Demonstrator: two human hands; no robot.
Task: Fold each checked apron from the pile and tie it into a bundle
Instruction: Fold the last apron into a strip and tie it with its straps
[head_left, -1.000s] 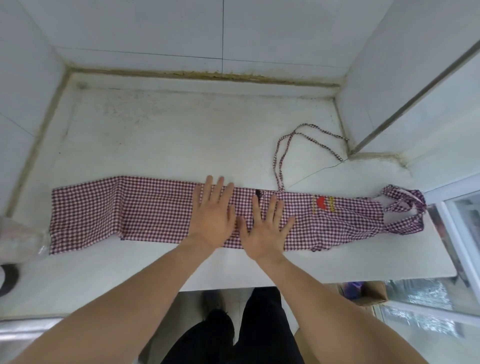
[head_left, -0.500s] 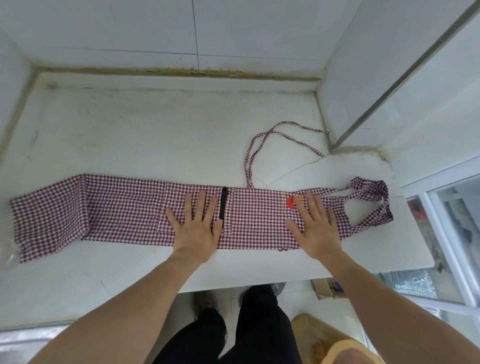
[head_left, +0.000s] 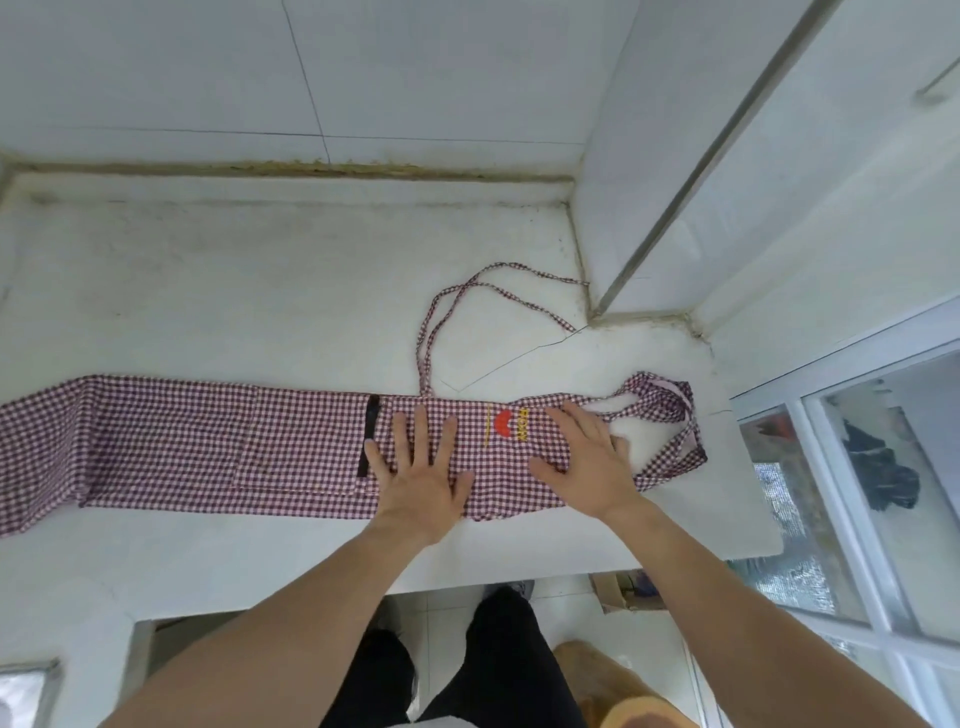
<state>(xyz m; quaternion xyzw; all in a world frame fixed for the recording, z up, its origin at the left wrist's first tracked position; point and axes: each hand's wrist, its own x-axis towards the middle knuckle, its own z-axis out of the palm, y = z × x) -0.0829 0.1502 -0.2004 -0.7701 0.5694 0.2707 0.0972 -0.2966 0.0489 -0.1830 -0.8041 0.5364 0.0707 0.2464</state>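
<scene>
**Both palms flat on the folded checked apron**

Nearest the camera, the person's black trouser legs (head_left: 467, 670) stand on the tiled floor below the counter edge, with a tan wooden object (head_left: 639, 712) at the lower right and a small cardboard box (head_left: 618, 592) under the counter lip.

Two bare forearms reach forward onto the white counter (head_left: 234, 551). The left hand (head_left: 421, 478) lies palm down with its fingers straight and spread, pressing on the checked apron (head_left: 208, 447) just right of a black strip (head_left: 370, 435) on the cloth. The right hand (head_left: 592, 462) also lies flat, fingers straight and apart, resting on the apron's right part, just right of a red and yellow printed logo (head_left: 504, 423). Neither hand curls round anything.

The apron is folded into a long narrow band that runs along the counter's front part from the left frame edge to the right end, where its neck loop (head_left: 670, 415) lies bunched near the counter's corner.

Farther back, two thin checked ties (head_left: 467, 291) leave the band's far edge and curve across the bare counter toward the wall corner. Beyond them stand white tiled walls (head_left: 415, 78); a window frame (head_left: 852, 467) sits at the right.
</scene>
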